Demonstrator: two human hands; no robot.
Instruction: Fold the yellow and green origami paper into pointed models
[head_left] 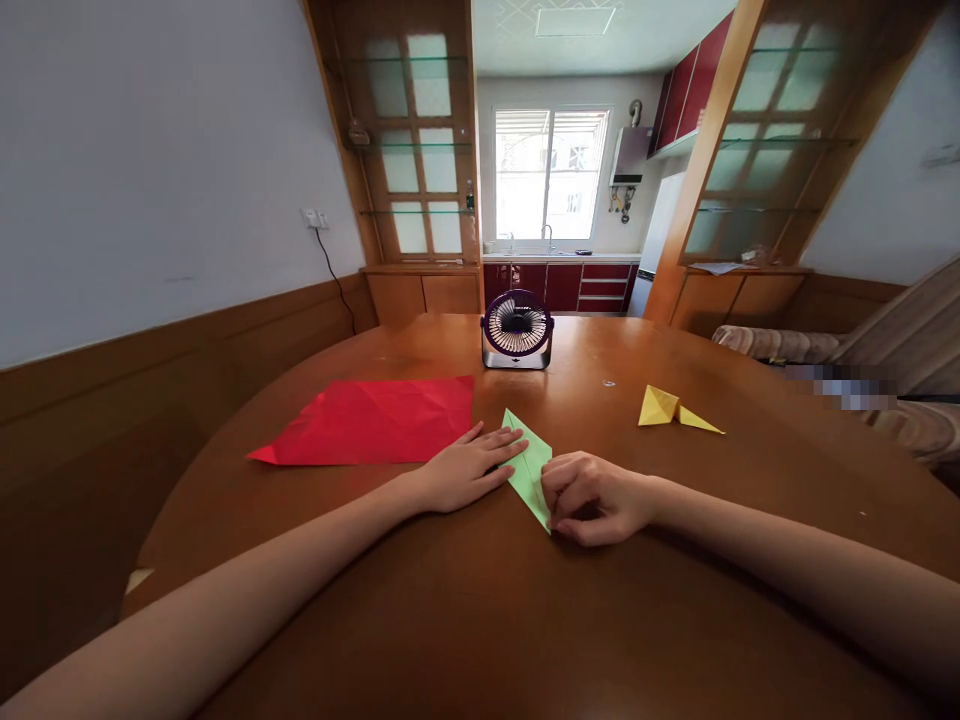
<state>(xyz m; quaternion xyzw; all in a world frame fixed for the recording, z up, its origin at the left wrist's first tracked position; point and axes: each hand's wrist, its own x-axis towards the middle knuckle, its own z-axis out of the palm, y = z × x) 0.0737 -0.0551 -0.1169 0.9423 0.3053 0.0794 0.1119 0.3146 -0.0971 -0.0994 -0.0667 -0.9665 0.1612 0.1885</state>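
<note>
Left hand [469, 468] lies flat, palm down, fingers spread out straight, fingertips pressing on the left edge of the green folded paper [529, 468]. Nothing gripped in it, just holding the paper down on the table [480, 620]

Right hand [592, 497] is curled, fingers bent in toward the palm, knuckles up, pinching or pressing the lower right edge of the green paper near its bottom tip. Exact finger contact is hidden under the knuckles, cannot tell if it's a pinch or a press

Green paper is folded into a long narrow kite shape, pointed at both ends, lying flat on the table between the two hands, one tip toward the fan, the other toward the person. It sits at table centre, touching both hands

Red paper sheet [371, 420] lies flat and creased to the left, just beside the left hand, its near edge close to the wrist. Yellow folded paper [671, 410] sits to the right further back, well apart from the hands, partly standing up with a pointed tail. Small purple desk fan [517, 330] stands upright at the far side of the table, facing the person, behind the green paper

Both forearms bare, stretched across the brown wooden table
</note>
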